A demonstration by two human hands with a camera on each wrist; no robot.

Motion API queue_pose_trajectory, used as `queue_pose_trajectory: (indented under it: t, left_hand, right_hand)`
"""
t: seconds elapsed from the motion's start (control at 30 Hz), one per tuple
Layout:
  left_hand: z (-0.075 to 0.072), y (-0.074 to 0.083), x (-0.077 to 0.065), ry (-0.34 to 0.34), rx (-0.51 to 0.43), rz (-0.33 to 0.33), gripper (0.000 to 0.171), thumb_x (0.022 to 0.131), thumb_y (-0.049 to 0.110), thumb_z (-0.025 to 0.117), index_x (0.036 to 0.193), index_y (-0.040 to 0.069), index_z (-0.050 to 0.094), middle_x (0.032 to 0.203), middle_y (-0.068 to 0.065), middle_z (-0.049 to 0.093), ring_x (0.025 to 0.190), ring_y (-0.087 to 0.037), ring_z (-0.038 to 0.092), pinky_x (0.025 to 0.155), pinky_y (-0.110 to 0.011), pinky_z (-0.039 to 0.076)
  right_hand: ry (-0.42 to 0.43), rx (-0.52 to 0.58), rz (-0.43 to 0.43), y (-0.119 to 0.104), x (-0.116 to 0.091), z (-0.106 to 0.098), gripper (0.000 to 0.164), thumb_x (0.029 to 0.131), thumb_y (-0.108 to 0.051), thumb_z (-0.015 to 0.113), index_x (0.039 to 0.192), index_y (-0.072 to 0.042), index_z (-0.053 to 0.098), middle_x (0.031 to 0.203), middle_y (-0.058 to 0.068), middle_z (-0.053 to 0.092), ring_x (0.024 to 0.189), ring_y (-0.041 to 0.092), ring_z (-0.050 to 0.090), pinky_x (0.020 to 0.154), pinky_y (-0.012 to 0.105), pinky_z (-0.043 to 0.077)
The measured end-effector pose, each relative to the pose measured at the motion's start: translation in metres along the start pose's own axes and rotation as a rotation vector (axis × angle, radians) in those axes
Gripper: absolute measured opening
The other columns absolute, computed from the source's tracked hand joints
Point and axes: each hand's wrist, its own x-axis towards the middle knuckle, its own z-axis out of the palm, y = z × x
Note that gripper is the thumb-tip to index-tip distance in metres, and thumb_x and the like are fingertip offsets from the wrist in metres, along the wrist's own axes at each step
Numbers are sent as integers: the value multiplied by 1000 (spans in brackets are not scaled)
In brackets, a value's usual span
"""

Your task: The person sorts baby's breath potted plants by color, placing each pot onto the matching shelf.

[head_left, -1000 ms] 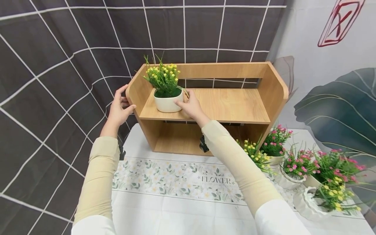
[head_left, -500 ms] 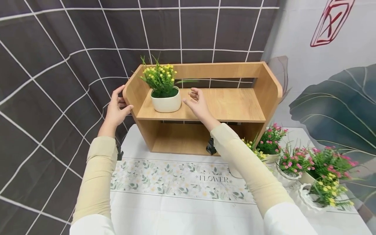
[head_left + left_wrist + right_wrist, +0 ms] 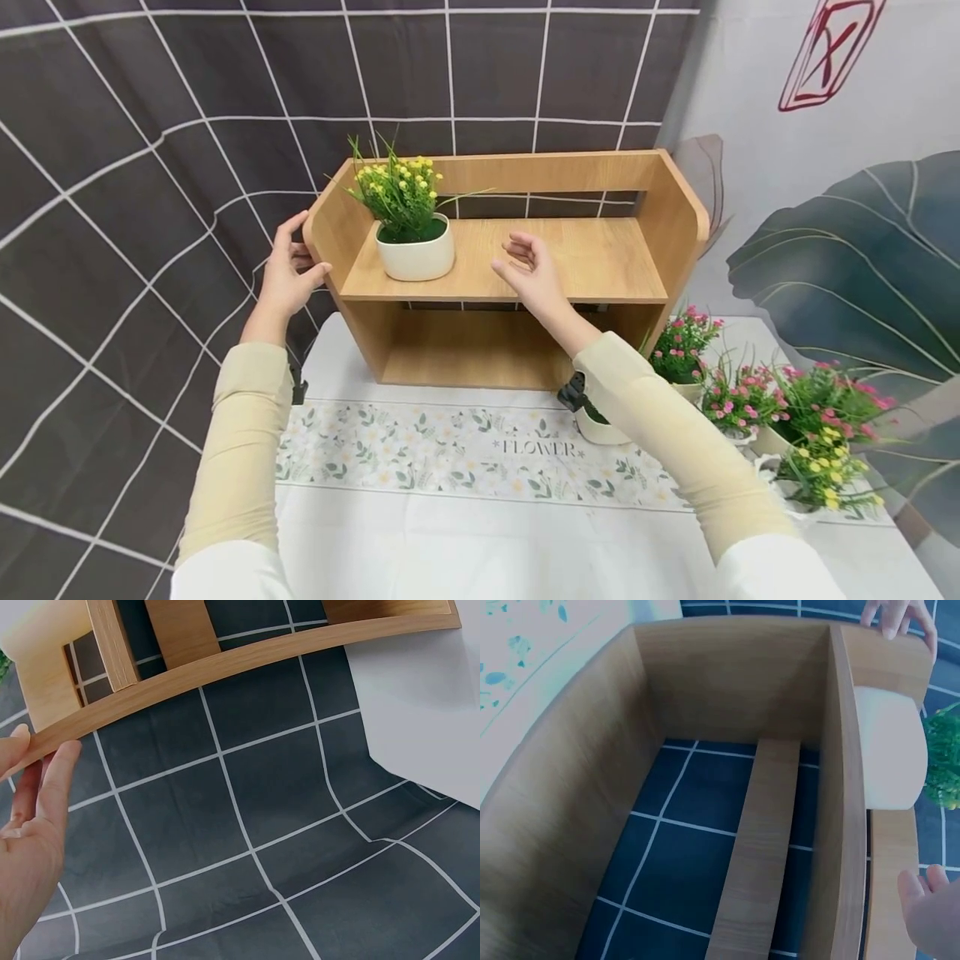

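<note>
Fingers of the right hand: parted from the thumb, softly bent and holding nothing, they hovered above the upper board with daylight between them and the pot!
Left hand: this one had a grip on the left side panel, thumb to one side of its edge, fingers to the other; how hard it pressed, you could not tell.
White pot: there it stood, upright at the left end of the board, just beside the panel; whether the two touched, the view did not settle.
Yellow-flowered plant: long leaves spread wide on both sides, so the smart line for the right hand looked to be level and away, snagging nothing.
Panel edge: a steady, light hold seemed the right call, since a tug there could have rocked the pot.
Second pot: it sat on the table below the right sleeve, partly hidden; a high elbow looked the safest answer.
</note>
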Motion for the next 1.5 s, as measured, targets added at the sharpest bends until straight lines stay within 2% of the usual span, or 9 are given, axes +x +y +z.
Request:
queue_pose_trajectory:
  t: [0.23, 0.4, 0.6, 0.67, 0.83, 0.9, 1.1, 1.27, 1.5]
  left_hand:
    - [-1, 1, 0, 0, 2, -6, 81, 87, -9, 57, 151, 23, 18, 124, -28, 46, 116, -40, 51, 90, -54, 50]
    - [0, 1, 0, 2, 8, -8, 81, 87, -9, 57, 151, 23, 18, 125, -28, 46, 115, -40, 51, 90, -54, 51]
    - [1, 1, 1, 2, -4, -6, 81, 87, -9, 57, 151, 23, 18, 125, -29, 46, 116, -41, 51, 91, -56, 50]
    - [2, 2, 1, -1, -8, -5, 81, 87, -9, 57, 151, 24, 18, 125, -29, 46, 116, -41, 50, 91, -56, 49]
    - [2, 2, 0, -3, -18, 2, 81, 87, -9, 56, 151, 23, 18, 125, -29, 46, 117, -42, 50, 91, -57, 48]
    - [1, 2, 0, 0, -15, -3, 81, 87, -9, 56, 151, 24, 18, 125, -29, 45, 117, -42, 50, 92, -57, 48]
    - [1, 0, -1, 12, 0, -10, 81, 87, -8, 56, 151, 24, 18, 125, -29, 45, 116, -41, 50, 92, -58, 48]
    - [1, -2, -1, 13, 0, -12, 80, 87, -8, 56, 151, 24, 19, 124, -29, 45, 116, -42, 50, 92, -58, 48]
    - [0, 0, -1, -4, -18, -6, 81, 87, -9, 56, 151, 24, 18, 125, -29, 45, 116, -41, 50, 92, -57, 48]
  right_hand:
    - [-42, -42, 18, -3, -30, -23, 56, 89, -1, 61, 137, 9, 33, 136, 28, 43, 130, 33, 41, 110, 43, 37]
    - [-23, -73, 38, 1, -57, -36, 56, 87, 2, 63, 136, 9, 36, 135, 27, 46, 128, 32, 44, 108, 43, 39]
    - [15, -80, 33, 9, -90, -51, 53, 84, 7, 63, 132, 10, 40, 130, 30, 50, 115, 11, 54, 101, 30, 47]
    - [22, -64, 22, 12, -101, -57, 51, 83, 9, 63, 130, 11, 41, 126, 26, 53, 111, 4, 55, 97, 24, 49]
    - [-1, -59, -9, 18, -127, -70, 49, 83, 10, 63, 127, 11, 42, 116, -8, 60, 109, 0, 55, 94, 18, 49]
    - [-16, -74, -14, 20, -136, -74, 48, 84, 9, 63, 127, 11, 42, 114, -16, 58, 110, 1, 55, 94, 16, 48]
    - [-24, -108, -8, 24, -160, -82, 49, 84, 8, 63, 128, 14, 41, 118, -7, 58, 111, 2, 55, 93, 15, 48]
    - [-14, -135, 26, 30, -179, -88, 49, 85, 6, 63, 128, 13, 41, 116, -15, 58, 109, -2, 54, 90, 12, 47]
    - [9, -70, 71, 52, -209, -100, 46, 85, 10, 60, 125, 20, 39, 112, -13, 62, 103, -1, 58, 84, 10, 49]
